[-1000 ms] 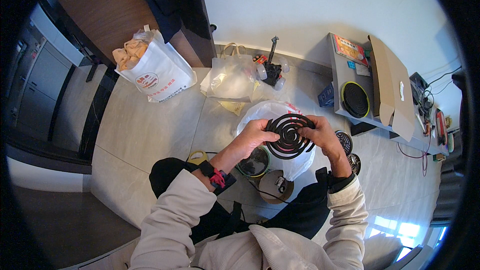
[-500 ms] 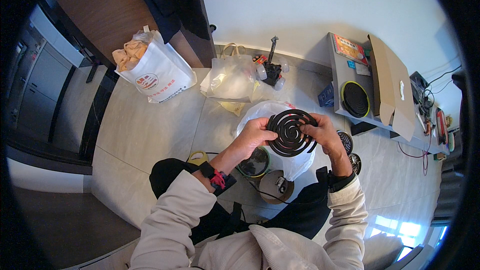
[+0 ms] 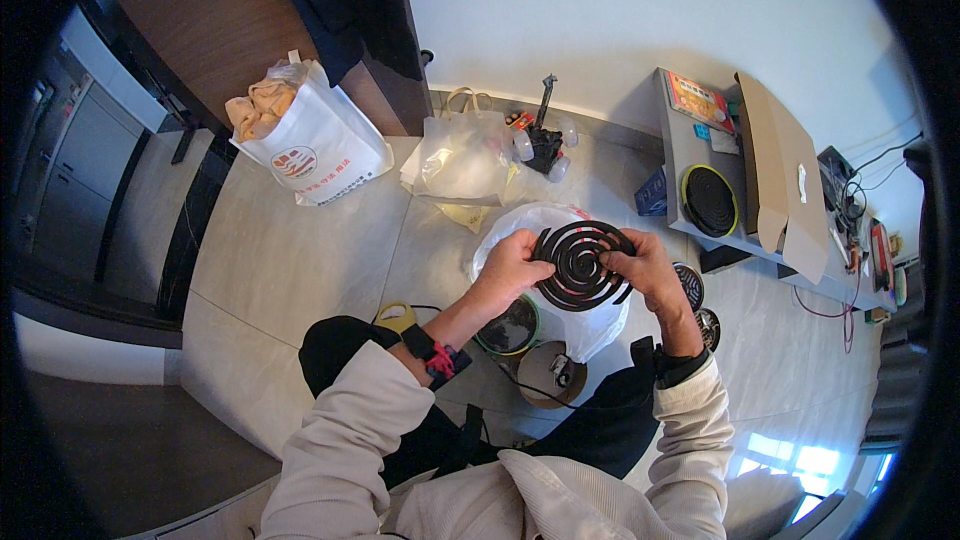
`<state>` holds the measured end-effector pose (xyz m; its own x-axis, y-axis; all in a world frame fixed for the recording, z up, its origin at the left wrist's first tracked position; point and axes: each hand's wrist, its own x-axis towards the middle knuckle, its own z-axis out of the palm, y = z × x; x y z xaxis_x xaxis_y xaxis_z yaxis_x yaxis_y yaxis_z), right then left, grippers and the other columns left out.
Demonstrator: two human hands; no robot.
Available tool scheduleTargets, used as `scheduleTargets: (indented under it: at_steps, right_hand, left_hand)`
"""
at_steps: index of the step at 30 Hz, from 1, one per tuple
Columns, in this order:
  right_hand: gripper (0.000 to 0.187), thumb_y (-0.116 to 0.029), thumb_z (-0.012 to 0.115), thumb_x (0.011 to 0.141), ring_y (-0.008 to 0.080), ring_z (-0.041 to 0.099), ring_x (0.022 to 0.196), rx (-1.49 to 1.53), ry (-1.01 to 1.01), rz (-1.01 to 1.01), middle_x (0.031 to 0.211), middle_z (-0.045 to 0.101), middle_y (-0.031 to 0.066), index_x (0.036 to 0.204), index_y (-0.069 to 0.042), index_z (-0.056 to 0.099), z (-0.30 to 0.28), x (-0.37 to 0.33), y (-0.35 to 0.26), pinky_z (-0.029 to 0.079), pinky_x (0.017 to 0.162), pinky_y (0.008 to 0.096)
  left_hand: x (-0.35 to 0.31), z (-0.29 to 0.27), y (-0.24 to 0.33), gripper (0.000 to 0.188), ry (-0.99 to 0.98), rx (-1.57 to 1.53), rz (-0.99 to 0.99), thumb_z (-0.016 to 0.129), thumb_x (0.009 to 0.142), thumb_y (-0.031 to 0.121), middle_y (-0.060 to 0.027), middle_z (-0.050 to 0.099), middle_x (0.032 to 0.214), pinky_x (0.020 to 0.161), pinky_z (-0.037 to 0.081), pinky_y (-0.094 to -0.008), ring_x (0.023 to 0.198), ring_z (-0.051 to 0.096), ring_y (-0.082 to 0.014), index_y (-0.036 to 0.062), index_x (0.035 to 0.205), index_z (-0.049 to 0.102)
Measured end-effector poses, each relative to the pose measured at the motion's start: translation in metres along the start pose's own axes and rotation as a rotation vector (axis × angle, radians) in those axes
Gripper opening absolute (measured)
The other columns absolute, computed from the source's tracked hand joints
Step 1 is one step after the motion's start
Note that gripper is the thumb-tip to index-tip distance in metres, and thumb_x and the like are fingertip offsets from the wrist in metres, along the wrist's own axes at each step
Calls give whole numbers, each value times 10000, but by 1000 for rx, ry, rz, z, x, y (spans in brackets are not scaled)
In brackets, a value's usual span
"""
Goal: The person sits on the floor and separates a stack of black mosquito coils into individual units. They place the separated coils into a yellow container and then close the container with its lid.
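Observation:
Between my two hands I hold a black mosquito coil (image 3: 583, 285), a flat spiral with gaps between its rings. My left hand (image 3: 512, 265) pinches its left edge, thumb on top. At its right side my right hand (image 3: 645, 265) grips it, the thumb reaching in over the inner rings. A white plastic bag (image 3: 597, 332) lies behind and under the coil on the floor. Below my left wrist stands a round tin with a green rim (image 3: 508, 326), and beside it a round cardboard-coloured container (image 3: 543, 388) with a small metal piece inside.
On the low grey table (image 3: 672, 130) at the right are a round black coil with a yellow-green rim (image 3: 709, 201) and an open cardboard box (image 3: 785, 165). Two round metal holders (image 3: 688, 285) sit on the floor. A white bag (image 3: 325, 145) and a translucent bag (image 3: 465, 155) stand farther off.

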<state>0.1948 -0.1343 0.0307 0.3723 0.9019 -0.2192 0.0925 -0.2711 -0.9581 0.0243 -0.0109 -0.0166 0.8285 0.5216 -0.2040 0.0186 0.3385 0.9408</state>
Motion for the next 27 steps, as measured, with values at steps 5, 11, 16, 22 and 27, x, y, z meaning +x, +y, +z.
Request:
scheduleTargets:
  at_steps: [5,11,16,22,27]
  right_hand:
    - [107,-34,579,768,68,514,516,92,45,37,645,580,3,868,-7,607,0,3,0,418,474,189]
    - [118,-46,599,771,64,513,520,138,54,54,653,585,3,881,-4,610,0,1,-2,413,476,187]
    - [120,-15,572,751,74,503,547,99,69,16,651,580,6,859,8,617,1,1,-4,403,512,208]
    - [114,-23,581,761,78,521,557,146,86,10,663,587,10,870,-1,606,-2,1,-6,412,509,202]
    - [103,-22,585,761,87,531,555,170,68,4,655,587,18,860,-2,601,-4,3,-4,422,509,206]
  left_hand:
    - [-4,0,7,270,-65,42,-136,595,757,66,-59,565,882,650,464,-222,751,568,-136,2,1001,500]
    - [-7,4,7,286,-55,-113,-109,586,732,64,-37,559,864,634,451,-234,736,542,-115,-6,1000,513]
    - [-3,2,5,288,-62,-152,-124,580,736,47,-44,564,872,625,456,-233,731,551,-116,0,1012,513]
    - [-4,5,7,244,-20,-149,-56,578,760,51,-35,575,832,564,446,-217,693,556,-100,13,983,487]
    - [-4,7,5,212,-12,-48,79,572,769,41,-40,582,798,525,435,-204,644,553,-92,16,956,476]
